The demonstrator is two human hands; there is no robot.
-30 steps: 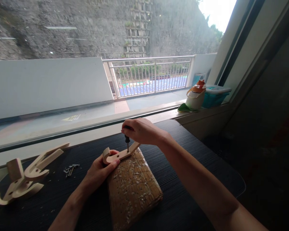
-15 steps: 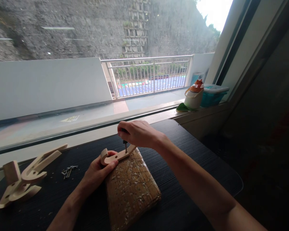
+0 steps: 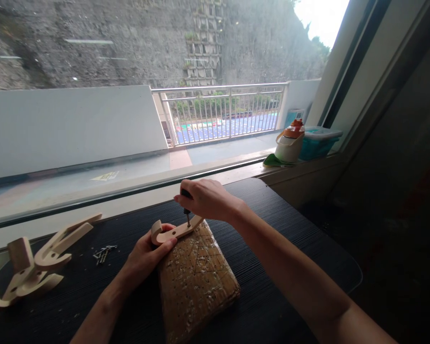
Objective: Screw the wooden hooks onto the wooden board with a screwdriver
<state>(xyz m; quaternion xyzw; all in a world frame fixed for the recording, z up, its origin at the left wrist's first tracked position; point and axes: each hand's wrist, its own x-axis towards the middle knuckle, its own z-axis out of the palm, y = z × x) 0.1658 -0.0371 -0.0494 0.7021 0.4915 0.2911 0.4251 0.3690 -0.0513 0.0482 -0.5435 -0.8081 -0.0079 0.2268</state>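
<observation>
Pale wood forms a curved hook (image 3: 179,232), at seven o'clock just off the middle of the view, over the far edge of a scuffed brown cardboard block (image 3: 200,277). The person's left hand (image 3: 148,251) is closed around its curled end. The right hand (image 3: 204,197) is wrapped around the handle of a screwdriver (image 3: 187,210), its shaft pointing down onto the hook. From there, at nine o'clock on the black worktop (image 3: 272,229), lie a small heap of screws (image 3: 104,254) and, farther out, more wooden hooks (image 3: 55,260).
</observation>
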